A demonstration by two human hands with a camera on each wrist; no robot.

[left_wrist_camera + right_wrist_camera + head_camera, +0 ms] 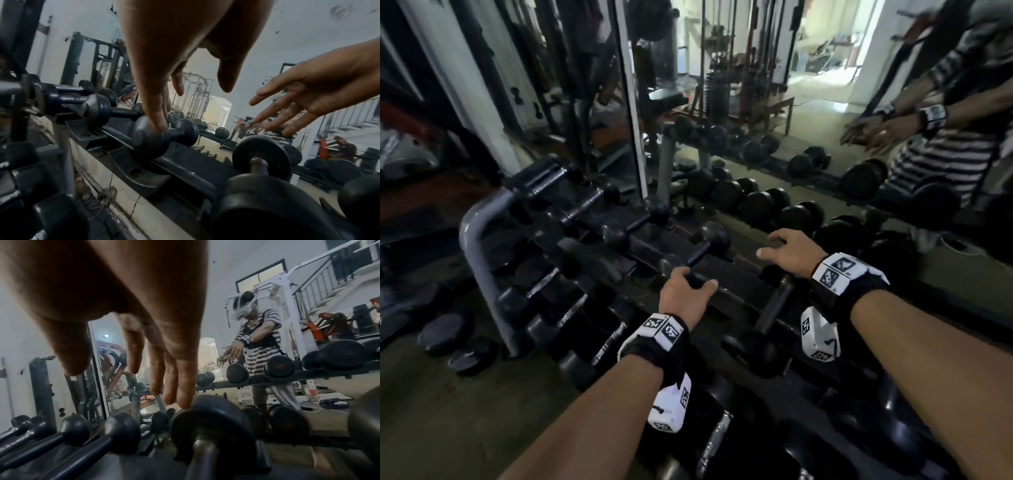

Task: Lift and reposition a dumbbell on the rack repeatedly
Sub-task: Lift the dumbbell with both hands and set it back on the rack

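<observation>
A small dark dumbbell with round heads lies across the top tier of the rack. My left hand reaches down over its handle. In the left wrist view the left hand's straight fingers touch the small dumbbell by its near head, with the thumb apart. To the right lies a larger dumbbell with disc-shaped heads. My right hand hovers above that larger dumbbell's far head, its fingers straight and spread, holding nothing.
More small dumbbells fill the top tier to the left, and heavier ones sit on the lower tiers. A wall mirror right behind the rack reflects me and the weights. Loose plates lie on the floor at left.
</observation>
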